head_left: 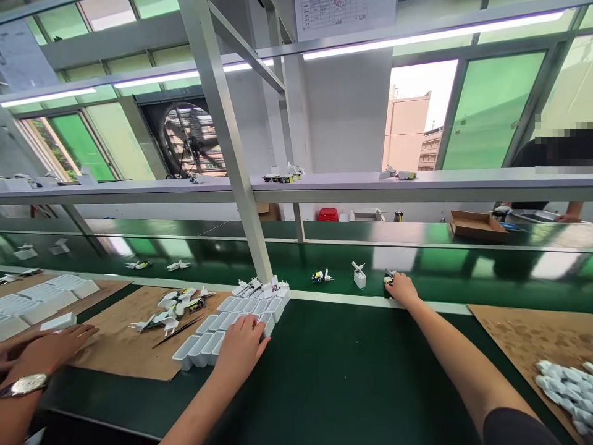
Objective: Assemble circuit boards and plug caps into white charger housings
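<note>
Remotely, I work two bare hands about the slanted metal post [227, 130]. Right of the post's foot, at the near side of the green belt [435, 287], is a small electronic piece [389, 274], partly covered by my right hand [403, 289]. I judge it light and stiff, with delicate parts; it is best taken by its edges, without pressure on the components. My right fingertips are drawn close together at this piece; the contact itself is hidden, so I cannot tell whether they are clamped on it or merely touching. In front of the post's foot, extending leftward, stand rows of open white cases [217, 322]. These I expect to be light, rigid and somewhat slippery, best held by their outer walls. My left hand [238, 343], likewise in front of the post, lies over the cases with fingers slightly bent; its palm side is hidden, and I cannot tell whether it grips one.
</note>
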`<state>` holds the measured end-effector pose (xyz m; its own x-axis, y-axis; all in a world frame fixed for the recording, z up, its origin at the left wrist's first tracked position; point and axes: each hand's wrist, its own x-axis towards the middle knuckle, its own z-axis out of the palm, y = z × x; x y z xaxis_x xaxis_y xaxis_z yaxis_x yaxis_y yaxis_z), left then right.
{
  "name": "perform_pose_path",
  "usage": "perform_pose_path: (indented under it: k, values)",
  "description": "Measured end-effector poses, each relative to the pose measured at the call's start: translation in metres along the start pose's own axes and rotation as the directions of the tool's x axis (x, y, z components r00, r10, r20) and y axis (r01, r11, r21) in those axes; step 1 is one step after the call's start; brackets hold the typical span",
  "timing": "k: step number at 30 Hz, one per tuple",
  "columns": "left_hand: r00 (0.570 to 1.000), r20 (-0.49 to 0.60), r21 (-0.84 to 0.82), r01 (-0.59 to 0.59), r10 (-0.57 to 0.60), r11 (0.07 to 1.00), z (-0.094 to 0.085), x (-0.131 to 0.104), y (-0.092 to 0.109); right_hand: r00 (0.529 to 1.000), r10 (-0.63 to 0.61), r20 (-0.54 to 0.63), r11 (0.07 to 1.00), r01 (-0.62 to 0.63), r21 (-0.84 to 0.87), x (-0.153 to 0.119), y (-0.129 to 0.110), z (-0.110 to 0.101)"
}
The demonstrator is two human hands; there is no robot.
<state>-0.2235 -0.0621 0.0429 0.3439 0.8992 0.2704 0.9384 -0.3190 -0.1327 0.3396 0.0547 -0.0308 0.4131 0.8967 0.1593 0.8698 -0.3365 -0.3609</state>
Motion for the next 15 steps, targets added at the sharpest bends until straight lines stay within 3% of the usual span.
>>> perform_pose_path:
  k: [5, 8, 11, 15]
  values:
    - [0.997, -0.080, -0.043, -0.014, 0.010, 0.999, -0.006, -0.001, 0.017, 0.994, 0.037, 0.102, 0.965, -0.062, 0.253, 0.002, -0.016, -0.012]
    - [0.989, -0.127, -0.107, -0.083, 0.069, 0.991, -0.011, -0.003, 0.031, 0.984, 0.071, 0.163, 0.868, -0.141, 0.476, -0.007, -0.027, -0.021]
    - [0.978, -0.142, -0.242, -0.182, 0.150, 0.953, -0.020, -0.002, 0.050, 0.971, 0.082, 0.226, 0.669, -0.222, 0.710, -0.026, -0.039, -0.028]
    - [0.958, -0.075, -0.561, -0.271, 0.278, 0.783, -0.033, 0.014, 0.089, 0.962, -0.011, 0.272, 0.273, -0.259, 0.927, -0.074, -0.054, -0.038]
